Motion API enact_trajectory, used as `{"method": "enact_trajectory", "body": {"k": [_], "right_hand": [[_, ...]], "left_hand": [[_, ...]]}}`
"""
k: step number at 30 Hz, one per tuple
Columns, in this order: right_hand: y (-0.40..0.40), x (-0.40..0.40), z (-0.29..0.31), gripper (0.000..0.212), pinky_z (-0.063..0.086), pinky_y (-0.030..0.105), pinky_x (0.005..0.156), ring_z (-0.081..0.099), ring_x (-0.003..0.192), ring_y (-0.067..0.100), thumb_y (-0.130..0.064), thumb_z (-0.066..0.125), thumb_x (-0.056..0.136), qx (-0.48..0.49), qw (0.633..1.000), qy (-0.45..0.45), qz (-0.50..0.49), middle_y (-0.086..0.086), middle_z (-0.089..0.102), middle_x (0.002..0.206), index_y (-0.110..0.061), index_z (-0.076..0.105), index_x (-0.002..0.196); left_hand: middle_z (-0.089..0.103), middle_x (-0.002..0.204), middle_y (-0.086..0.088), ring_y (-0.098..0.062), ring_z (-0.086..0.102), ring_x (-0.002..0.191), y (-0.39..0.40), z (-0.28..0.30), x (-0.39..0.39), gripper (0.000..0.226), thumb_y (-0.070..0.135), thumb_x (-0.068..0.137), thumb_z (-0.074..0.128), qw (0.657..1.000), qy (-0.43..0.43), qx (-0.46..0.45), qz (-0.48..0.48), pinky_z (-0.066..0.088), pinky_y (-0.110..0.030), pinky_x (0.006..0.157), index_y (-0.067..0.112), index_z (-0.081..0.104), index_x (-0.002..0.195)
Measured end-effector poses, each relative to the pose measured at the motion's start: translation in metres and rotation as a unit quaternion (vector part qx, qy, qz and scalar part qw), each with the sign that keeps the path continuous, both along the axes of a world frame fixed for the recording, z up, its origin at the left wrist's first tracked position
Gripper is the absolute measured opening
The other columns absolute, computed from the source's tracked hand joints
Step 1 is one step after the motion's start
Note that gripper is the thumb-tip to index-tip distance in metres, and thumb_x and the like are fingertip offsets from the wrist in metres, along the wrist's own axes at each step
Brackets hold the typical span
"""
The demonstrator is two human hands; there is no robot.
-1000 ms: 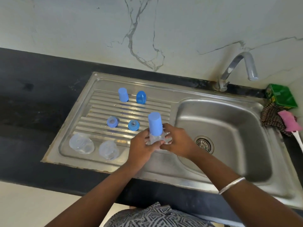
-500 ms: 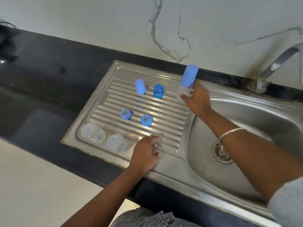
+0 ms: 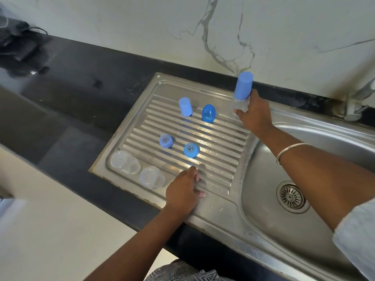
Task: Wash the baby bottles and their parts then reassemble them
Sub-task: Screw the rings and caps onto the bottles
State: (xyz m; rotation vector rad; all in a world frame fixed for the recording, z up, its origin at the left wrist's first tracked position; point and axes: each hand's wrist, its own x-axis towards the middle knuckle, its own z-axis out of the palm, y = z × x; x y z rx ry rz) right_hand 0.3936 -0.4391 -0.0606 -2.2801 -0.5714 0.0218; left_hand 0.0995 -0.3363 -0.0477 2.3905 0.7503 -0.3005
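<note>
Stainless-steel ribbed drainboard [image 3: 213,142] is the landmark; the right hand [image 3: 252,114] grips a clear baby bottle with a matte blue cap [image 3: 241,92], upright at its far right corner; the left hand [image 3: 182,191] rests loosely spread on its near edge; two blue caps [image 3: 185,106], two blue nipple rings [image 3: 166,140] and two clear bottle bodies [image 3: 125,165] stand on it.

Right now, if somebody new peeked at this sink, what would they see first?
Probably the baby bottle with its tall blue cap, held in the right hand at the back edge of the steel draining board. Next come the loose blue parts standing on the board's ridges: a blue cap, a shiny blue dome and two blue rings. The left hand rests at the front, beside two clear bottles.
</note>
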Motion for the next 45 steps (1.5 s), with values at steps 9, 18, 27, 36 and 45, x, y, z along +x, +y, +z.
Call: {"method": "enact_trajectory", "body": {"k": [9,18,27,36,45], "right_hand": [[-0.006,-0.013,0.005,0.105,0.037,0.043,0.112,0.043,0.138,0.031,-0.033,0.082,0.08,0.022,0.991,0.114,-0.065,0.014,0.044,0.151,-0.008,0.016,0.157],[-0.006,-0.151,0.021,0.039,0.054,0.048,0.086,0.063,0.098,0.027,-0.039,0.056,0.093,0.101,0.988,-0.027,-0.111,0.006,0.065,0.108,-0.014,0.065,0.122],[0.047,-0.237,0.062,0.046,0.054,0.033,0.079,0.063,0.078,0.01,0.008,0.05,0.073,0.068,0.99,0.076,-0.093,-0.009,0.07,0.09,-0.022,0.073,0.099],[0.113,-0.304,0.081,0.076,0.049,0.04,0.087,0.045,0.128,0.024,-0.053,0.063,0.079,-0.269,0.958,-0.002,0.102,-0.007,0.042,0.145,-0.042,0.03,0.146],[0.103,-0.314,0.063,0.052,0.049,0.027,0.084,0.06,0.096,0.013,-0.039,0.079,0.074,-0.045,0.993,0.078,-0.071,-0.006,0.062,0.106,-0.034,0.059,0.123]], "left_hand": [[0.053,0.087,0.01,-0.006,0.048,0.075,0.002,0.002,0.0,0.038,0.02,0.074,0.078,1.0,0.014,0.004,0.003,0.038,-0.026,0.061,0.024,0.042,0.084],[0.05,0.089,0.009,-0.008,0.049,0.08,0.001,0.01,0.001,0.029,0.018,0.083,0.071,0.992,-0.092,-0.019,-0.09,0.037,-0.024,0.066,0.023,0.045,0.093],[0.051,0.069,0.009,-0.002,0.05,0.061,0.066,0.077,0.009,0.012,0.007,0.084,0.063,0.935,-0.299,-0.177,0.069,0.038,-0.014,0.055,0.015,0.055,0.087],[0.062,0.07,0.003,-0.013,0.063,0.069,0.149,0.09,-0.012,0.012,0.015,0.085,0.061,0.928,-0.282,-0.224,0.091,0.055,-0.035,0.07,0.022,0.062,0.094],[0.067,0.085,0.003,-0.014,0.062,0.084,0.146,0.075,-0.021,0.021,0.03,0.097,0.053,0.936,-0.261,-0.228,0.057,0.044,-0.027,0.07,0.014,0.065,0.09]]}}
